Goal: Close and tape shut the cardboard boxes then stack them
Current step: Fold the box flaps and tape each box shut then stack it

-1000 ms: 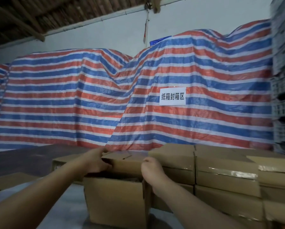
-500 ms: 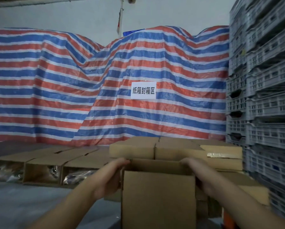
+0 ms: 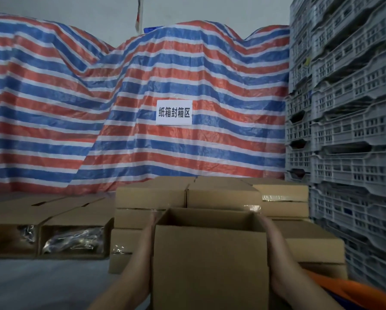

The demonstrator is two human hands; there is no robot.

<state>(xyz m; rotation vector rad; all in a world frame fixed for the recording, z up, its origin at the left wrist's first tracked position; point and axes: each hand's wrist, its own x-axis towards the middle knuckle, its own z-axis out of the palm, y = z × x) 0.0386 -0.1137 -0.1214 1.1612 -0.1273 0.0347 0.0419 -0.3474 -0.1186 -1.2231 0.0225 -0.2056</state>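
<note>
Nearest the camera, an open cardboard box (image 3: 210, 265) is held up in the middle of the view, its top unsealed and its inside dark. The left hand (image 3: 145, 247) lies flat against the box's left wall and the right hand (image 3: 271, 245) against its right wall, so the box sits pressed between the two palms. The fingers of both hands run forward along the walls, stretched out rather than curled (their tips are hidden behind the cardboard, so I cannot tell whether they hook over the far edge).

Just behind the held box stands a stack of closed boxes (image 3: 223, 195), with shiny tape visible on some seams. To the left, a row of open boxes (image 3: 71, 233) lies on its side on the grey floor (image 3: 42, 285), with something glossy inside. At the lower right an orange curved object (image 3: 353, 289) shows, too blurred to identify.

Farther right rises a tall pile of grey plastic crates (image 3: 348, 108). Behind everything hangs a red, white and blue striped tarpaulin (image 3: 75, 108) bearing a white sign (image 3: 173, 112).
</note>
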